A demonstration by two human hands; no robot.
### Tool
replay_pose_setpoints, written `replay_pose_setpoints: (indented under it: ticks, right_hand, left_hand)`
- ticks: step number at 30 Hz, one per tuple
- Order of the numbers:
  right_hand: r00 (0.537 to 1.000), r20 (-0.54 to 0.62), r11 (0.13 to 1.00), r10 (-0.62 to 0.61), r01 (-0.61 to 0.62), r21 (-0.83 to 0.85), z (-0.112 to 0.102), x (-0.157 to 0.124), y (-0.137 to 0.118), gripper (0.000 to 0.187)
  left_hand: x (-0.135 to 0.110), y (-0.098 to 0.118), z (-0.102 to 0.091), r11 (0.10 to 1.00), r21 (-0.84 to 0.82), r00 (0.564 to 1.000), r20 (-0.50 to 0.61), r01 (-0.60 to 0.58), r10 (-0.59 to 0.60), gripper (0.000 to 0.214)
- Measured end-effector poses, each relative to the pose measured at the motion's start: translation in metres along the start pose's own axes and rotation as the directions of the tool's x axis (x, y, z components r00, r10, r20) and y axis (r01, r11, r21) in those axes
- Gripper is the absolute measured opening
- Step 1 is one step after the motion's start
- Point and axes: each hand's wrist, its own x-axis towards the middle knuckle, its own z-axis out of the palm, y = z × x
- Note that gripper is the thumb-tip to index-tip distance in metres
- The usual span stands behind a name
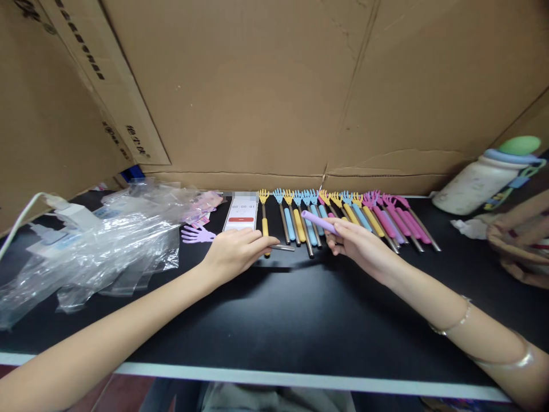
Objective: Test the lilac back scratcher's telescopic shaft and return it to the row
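My left hand (234, 252) is closed around a back scratcher. Its purple hand-shaped head (198, 234) shows to the left of my fingers, and its bare metal rod (283, 248) sticks out to the right. Part of the rod is hidden by my hand. My right hand (354, 246) grips a purple tube-like handle sleeve (318, 221), tilted with its open end toward the upper left. The sleeve and the rod's tip are apart. Just behind both hands lie several back scratchers in a row, among them a yellow one (265, 226) and a pink one (412, 220).
A phone (241, 213) with a timer lies behind my left hand. Clear plastic bags (120, 246) and a white charger (81, 216) cover the table's left side. At the right stand a white bottle (476, 180) and a brown bag (521, 246). Cardboard walls (257, 86) enclose the back.
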Motion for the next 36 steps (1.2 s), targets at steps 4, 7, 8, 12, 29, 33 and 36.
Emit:
replay_pose_setpoints:
  ticks: [4,7,8,12,29,33,36]
  right_hand:
    - [0.997,-0.061,0.999,-0.043,0.042,-0.026,0.002,-0.001,0.001,0.037]
    - [0.992,-0.051,0.982,-0.115,0.106,-0.158,0.003,-0.003,0.0,0.04]
    - [0.988,-0.048,0.966,-0.145,0.131,-0.223,0.004,-0.003,-0.001,0.04]
    - [0.945,-0.064,0.82,-0.321,0.243,-0.519,0.003,-0.005,-0.006,0.034]
    - [0.919,0.237,0.237,-0.314,0.318,-0.918,0.008,-0.01,0.001,0.018]
    - [0.916,0.251,0.246,-0.314,0.333,-0.91,0.01,-0.012,0.002,0.018]
    - [0.901,0.277,0.231,-0.334,0.363,-0.903,0.01,-0.013,0.003,0.018]
  left_hand:
    - [-0.002,0.005,0.001,1.0,-0.013,1.0,0.004,-0.002,0.002,0.021]
    - [-0.003,0.005,0.002,1.0,-0.012,1.0,-0.012,-0.007,0.006,0.019]
    - [-0.003,0.005,0.002,1.0,-0.01,1.0,-0.017,-0.007,0.007,0.019]
    - [-0.004,0.003,0.001,1.0,-0.01,1.0,-0.006,0.01,-0.01,0.019]
    - [-0.003,-0.005,-0.006,0.996,0.001,0.993,-0.072,0.09,-0.09,0.017]
    - [-0.003,-0.004,-0.004,0.996,0.005,0.994,-0.06,0.094,-0.094,0.019]
    - [-0.004,-0.004,-0.003,0.995,-0.001,0.994,-0.047,0.095,-0.095,0.022]
